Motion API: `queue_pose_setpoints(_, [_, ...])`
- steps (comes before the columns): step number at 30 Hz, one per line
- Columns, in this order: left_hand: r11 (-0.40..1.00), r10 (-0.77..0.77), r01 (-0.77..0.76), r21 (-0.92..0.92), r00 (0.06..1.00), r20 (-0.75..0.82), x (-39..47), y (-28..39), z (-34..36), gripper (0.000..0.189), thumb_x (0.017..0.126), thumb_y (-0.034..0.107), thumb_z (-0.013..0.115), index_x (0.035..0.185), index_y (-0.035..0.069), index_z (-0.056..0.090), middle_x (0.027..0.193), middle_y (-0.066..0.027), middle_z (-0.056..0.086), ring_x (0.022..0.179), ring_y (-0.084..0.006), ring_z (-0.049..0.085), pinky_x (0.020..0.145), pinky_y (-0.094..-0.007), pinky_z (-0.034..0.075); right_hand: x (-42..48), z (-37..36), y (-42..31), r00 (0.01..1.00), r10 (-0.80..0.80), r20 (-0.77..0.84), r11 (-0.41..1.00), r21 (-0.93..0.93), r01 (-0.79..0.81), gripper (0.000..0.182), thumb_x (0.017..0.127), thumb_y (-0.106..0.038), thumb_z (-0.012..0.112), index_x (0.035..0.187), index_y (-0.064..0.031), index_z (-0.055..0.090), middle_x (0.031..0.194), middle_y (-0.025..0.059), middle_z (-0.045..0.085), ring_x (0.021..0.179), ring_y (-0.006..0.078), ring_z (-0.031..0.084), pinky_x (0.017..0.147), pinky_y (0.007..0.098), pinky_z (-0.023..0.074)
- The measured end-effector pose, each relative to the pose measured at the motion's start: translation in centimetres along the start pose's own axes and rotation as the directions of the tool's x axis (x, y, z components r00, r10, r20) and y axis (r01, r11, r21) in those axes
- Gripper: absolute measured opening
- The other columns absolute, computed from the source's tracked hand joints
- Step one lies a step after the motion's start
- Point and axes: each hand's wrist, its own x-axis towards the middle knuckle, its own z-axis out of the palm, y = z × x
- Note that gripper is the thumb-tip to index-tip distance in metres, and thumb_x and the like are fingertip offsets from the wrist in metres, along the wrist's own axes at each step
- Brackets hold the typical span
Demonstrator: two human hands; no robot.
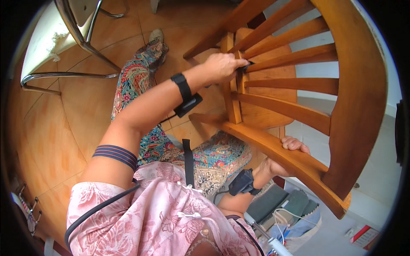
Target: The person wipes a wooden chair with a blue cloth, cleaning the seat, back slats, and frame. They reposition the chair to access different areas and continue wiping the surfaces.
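A wooden slat-back chair fills the right side; its curved top rail is at the far right. My left hand reaches across to the lower crossbar of the backrest. Its fingers are closed around a small dark object between the slats, mostly hidden by the fingers. My right hand grips the near side post of the chair back, fingers over its top side. Through the slats the wooden seat shows. Black devices are strapped on both my forearms.
A metal-framed chair with a torn white covering stands at upper left on the tiled floor. Below my right arm, a fabric bag holds dark folded items and a white cable. A red-and-white printed item lies at lower right.
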Motion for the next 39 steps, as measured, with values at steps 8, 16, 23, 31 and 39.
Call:
queue_pose_setpoints(8, [0.954, -0.129, -0.004, -0.298, 0.897, -0.423, -2.1, -3.0, 1.1, 0.048, 0.069, -0.001, 0.044, 0.115, 0.008, 0.055, 0.093, -0.0174, 0.059, 0.082, -0.0325, 0.057, 0.074, -0.0366, 0.047, 0.0, -0.2, 0.2, 1.000, -0.014, 0.001, 1.000, -0.012, 0.014, 0.035, 0.086, -0.031, 0.039, 0.104, -0.0044, 0.051, 0.073, 0.0081, 0.049, 0.066, 0.0186, 0.047, 0.064, 0.0339, 0.0404])
queue_pose_setpoints(16, [0.990, -0.091, 0.091, -0.103, 0.996, 0.002, 2.8, -1.4, -1.5, 0.029, 0.078, 0.014, 0.053, 0.106, 0.015, 0.058, 0.091, -0.0156, 0.061, 0.087, -0.0357, 0.056, 0.072, -0.0427, 0.046, 0.1, -0.2, -0.1, 0.999, -0.011, 0.033, 0.999, 0.034, 0.010, 0.034, 0.086, -0.031, 0.039, 0.104, -0.0049, 0.051, 0.074, 0.0086, 0.050, 0.065, 0.0187, 0.047, 0.063, 0.0334, 0.0408])
queue_pose_setpoints(23, [0.909, -0.370, 0.399, -0.123, 0.905, 0.208, -2.3, -6.1, 2.5, 0.039, 0.071, 0.007, 0.050, 0.110, 0.007, 0.055, 0.091, -0.0222, 0.060, 0.089, -0.0357, 0.057, 0.074, -0.0414, 0.046, 0.1, -0.3, -0.2, 0.999, 0.000, 0.043, 1.000, 0.016, 0.000, 0.035, 0.086, -0.030, 0.039, 0.106, -0.0048, 0.051, 0.074, 0.0089, 0.051, 0.066, 0.0187, 0.048, 0.063, 0.0329, 0.0405])
queue_pose_setpoints(31, [0.932, -0.161, 0.014, -0.363, 0.912, -0.377, -1.9, -1.7, 1.2, 0.041, 0.073, 0.012, 0.053, 0.113, 0.008, 0.048, 0.095, -0.0190, 0.058, 0.082, -0.0376, 0.057, 0.071, -0.0398, 0.048, 0.0, -1.3, -0.1, 0.996, -0.034, 0.088, 0.998, 0.063, 0.029, 0.033, 0.087, -0.029, 0.044, 0.107, -0.0028, 0.045, 0.076, 0.0113, 0.051, 0.067, 0.0200, 0.050, 0.064, 0.0332, 0.0443])
queue_pose_setpoints(39, [0.987, -0.006, -0.053, -0.152, 0.930, -0.367, 1.1, -2.4, 2.1, 0.031, 0.079, 0.011, 0.052, 0.110, 0.014, 0.055, 0.083, -0.0162, 0.057, 0.078, -0.0354, 0.055, 0.065, -0.0427, 0.046, -0.2, -0.8, -0.2, 0.997, -0.033, 0.075, 0.998, 0.046, 0.029, 0.032, 0.086, -0.029, 0.043, 0.106, -0.0032, 0.047, 0.075, 0.0103, 0.051, 0.066, 0.0203, 0.049, 0.063, 0.0329, 0.0423])
